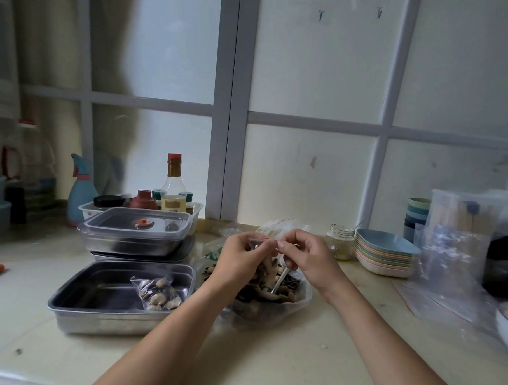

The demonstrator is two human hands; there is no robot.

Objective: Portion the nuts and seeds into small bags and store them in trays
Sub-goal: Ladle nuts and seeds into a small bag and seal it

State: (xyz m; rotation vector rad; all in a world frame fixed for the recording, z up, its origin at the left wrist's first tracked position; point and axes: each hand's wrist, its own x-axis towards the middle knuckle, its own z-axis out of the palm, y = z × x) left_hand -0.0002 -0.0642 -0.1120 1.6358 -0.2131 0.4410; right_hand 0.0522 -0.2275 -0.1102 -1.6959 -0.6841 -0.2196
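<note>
In the head view, a small bag (pixel 268 263) part-filled with peanuts is held up in the middle of the counter (pixel 312 355), directly above the large open bag of nuts and seeds (pixel 274 296) that lies there. The top strip of the small bag, marked by a red line, is pinched from one side by the curled thumb and fingers of the left hand (pixel 242 257) and from the other by the thumb and forefinger of the right hand (pixel 306 260). A white spoon (pixel 280 278) slants down from under the right hand into the pile; whether it is gripped or only lodged there cannot be told. Sealing of the zip is judged to be the step in hand. The bag is thin, soft and slippery and its load is light but loose, so it is best taken by the stiffer zip strip and kept upright until the strip is pressed shut along its whole length. Toward the left edge of the counter an open steel tray (pixel 77 289) holds one filled bag (pixel 158 296); just behind it, a lidded tray (pixel 134 244) is stacked on another. Near the back edge, right of the hands, a glass jar (pixel 340 242) stands beside a stack of shallow dishes (pixel 385 256).
</note>
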